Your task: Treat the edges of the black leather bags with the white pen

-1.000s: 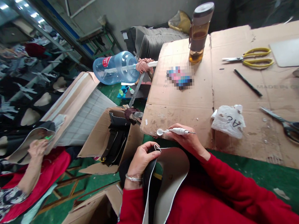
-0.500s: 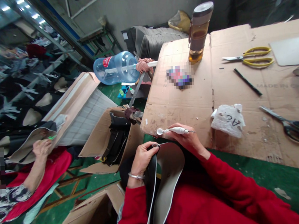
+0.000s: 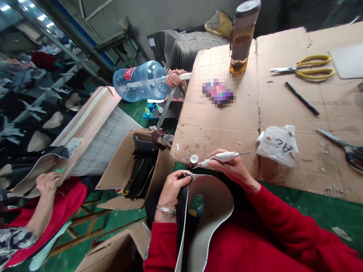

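Note:
My left hand (image 3: 171, 189) pinches the upper edge of a curved, flexible piece (image 3: 213, 191), black outside with a beige lining and pale edges; it looks like a shoe upper. A small pale loop (image 3: 188, 175) shows by the left thumb. My right hand (image 3: 228, 166) is closed around a white pen-shaped tool (image 3: 226, 156) with a thin rod out of its rear end. Its front end points left, just above the piece's top edge; whether it touches is unclear. A small round white cup-like thing (image 3: 194, 159) is at the table corner, by the tool's front end.
On the cardboard-covered table (image 3: 217, 130) lie yellow-handled scissors (image 3: 312, 68), black scissors (image 3: 349, 149), a black stick (image 3: 301, 98), and a crumpled plastic bag (image 3: 277, 145). A drink bottle (image 3: 241, 37) stands behind. An open carton (image 3: 113, 178) is left; a co-worker's hand (image 3: 48, 182) is farther left.
My right hand has turned the tool flatter, its rear end moving right and up. The curved piece bulges wider to the right. My left hand keeps its pinch, nearly in place.

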`<state>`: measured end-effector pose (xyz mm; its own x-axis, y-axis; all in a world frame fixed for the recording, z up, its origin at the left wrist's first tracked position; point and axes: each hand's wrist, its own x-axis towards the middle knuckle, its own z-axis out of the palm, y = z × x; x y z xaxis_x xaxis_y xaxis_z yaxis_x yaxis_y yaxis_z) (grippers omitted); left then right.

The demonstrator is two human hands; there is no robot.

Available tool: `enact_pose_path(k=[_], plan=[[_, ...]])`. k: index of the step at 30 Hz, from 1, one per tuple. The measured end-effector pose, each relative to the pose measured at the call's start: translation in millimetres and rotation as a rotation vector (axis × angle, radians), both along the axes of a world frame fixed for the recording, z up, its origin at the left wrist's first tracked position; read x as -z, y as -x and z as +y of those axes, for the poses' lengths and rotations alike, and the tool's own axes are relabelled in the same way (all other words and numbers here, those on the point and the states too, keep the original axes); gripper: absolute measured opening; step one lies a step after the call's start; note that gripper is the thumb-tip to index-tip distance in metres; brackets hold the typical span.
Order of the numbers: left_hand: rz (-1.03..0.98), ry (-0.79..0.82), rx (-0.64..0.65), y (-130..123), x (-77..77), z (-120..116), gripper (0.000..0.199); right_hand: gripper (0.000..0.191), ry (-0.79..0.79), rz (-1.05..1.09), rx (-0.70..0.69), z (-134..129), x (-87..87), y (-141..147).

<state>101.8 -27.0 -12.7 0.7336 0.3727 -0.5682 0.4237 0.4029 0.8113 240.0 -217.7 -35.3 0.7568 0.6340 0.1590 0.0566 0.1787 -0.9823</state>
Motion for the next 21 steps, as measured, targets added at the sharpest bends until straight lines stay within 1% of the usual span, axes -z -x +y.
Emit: enact_pose_path(k=[2,5,12,21], plan=[[-0.002,0.014,0.015,-1,0.1,0,0.030,0.023,-0.016,0.030,-0.069,-3,-1.9,-1],[-0.006,0.014,0.036,-3,0.5,0,0.030,0.021,-0.026,0.007,-0.110,-6,-3.8,-3],[-0.005,-0.010,0.049,-5,-1.1,-1,0.032,0.024,-0.014,-0.015,-0.133,-5,-5.6,-4],[-0.028,0.002,0.055,-8,-7.1,-10,0.029,0.032,0.050,-0.069,-0.133,-5,-1.1,-5]])
